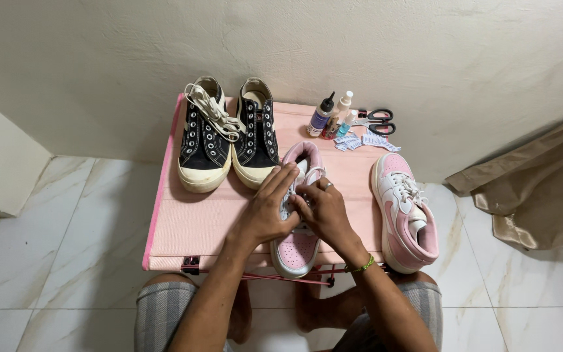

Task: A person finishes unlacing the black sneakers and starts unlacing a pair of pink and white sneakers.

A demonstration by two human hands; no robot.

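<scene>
Pink table stands on marble floor.

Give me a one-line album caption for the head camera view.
Both hands, left hand and right hand, work on a pink sneaker on a pink table, black sneakers behind.

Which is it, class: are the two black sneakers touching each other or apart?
Touching: the head view shows the left black sneaker and right black sneaker pressed side by side near their cream toes.
</scene>
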